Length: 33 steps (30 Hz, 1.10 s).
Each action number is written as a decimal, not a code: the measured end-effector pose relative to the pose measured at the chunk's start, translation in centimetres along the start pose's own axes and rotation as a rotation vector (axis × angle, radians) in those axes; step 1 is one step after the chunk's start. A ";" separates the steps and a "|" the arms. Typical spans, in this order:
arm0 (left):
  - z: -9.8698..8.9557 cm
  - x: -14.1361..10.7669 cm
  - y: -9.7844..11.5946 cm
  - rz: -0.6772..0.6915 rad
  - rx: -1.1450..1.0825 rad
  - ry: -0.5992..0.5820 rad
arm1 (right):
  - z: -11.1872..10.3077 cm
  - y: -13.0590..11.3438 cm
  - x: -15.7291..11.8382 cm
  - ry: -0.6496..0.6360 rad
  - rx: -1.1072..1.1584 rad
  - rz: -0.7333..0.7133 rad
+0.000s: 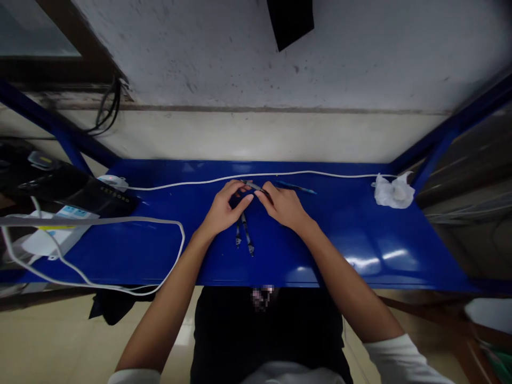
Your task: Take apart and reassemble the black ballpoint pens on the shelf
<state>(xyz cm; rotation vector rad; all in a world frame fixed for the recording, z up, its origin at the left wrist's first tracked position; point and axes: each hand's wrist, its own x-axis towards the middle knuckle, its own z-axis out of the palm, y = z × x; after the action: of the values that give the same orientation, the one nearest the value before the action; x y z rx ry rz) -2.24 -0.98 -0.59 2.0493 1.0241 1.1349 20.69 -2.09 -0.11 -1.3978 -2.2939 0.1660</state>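
Seen from the head camera, looking down: a left hand [221, 209] and a right hand [282, 206] close together above the middle of a blue metal shelf [336, 234], fingers [242, 196] curled inward and closed, both hands gripping a slim pen-like rod [253, 185] at the shelf's centre, part of it hidden behind the fingers. Just below both hands on the shelf, two dark pen-like pieces [247, 233] lying side by side, apart from the fingers. Beyond the right hand, near the shelf's back edge, a thin blue pen [296, 186]. Along the shelf's back edge, a white cable [260, 174], running toward crumpled white plastic [394, 192] at the shelf's right end. At the shelf's left end, a black router [76, 191], a white power strip [60, 230] and a looped grey-white cable [120, 220]. Long sleeves, white at the cuffs, on both forearms near the shelf's front edge.
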 end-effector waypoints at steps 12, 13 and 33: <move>0.0 -0.1 0.6 -0.248 -0.641 0.032 | 0.6 -1.3 -0.4 -0.074 0.136 -0.054; 0.0 -0.1 0.6 -0.253 -0.655 0.048 | 0.7 -1.3 -0.4 -0.078 0.128 -0.056; -0.4 0.3 0.0 -0.246 -0.620 0.082 | 1.2 -1.2 -0.3 -0.045 0.060 -0.062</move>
<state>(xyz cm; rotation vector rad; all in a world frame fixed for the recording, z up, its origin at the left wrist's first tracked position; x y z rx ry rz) -2.46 -0.70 -0.32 1.3625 0.8010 1.2208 19.33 -2.78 -0.94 -1.3038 -2.3458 0.2467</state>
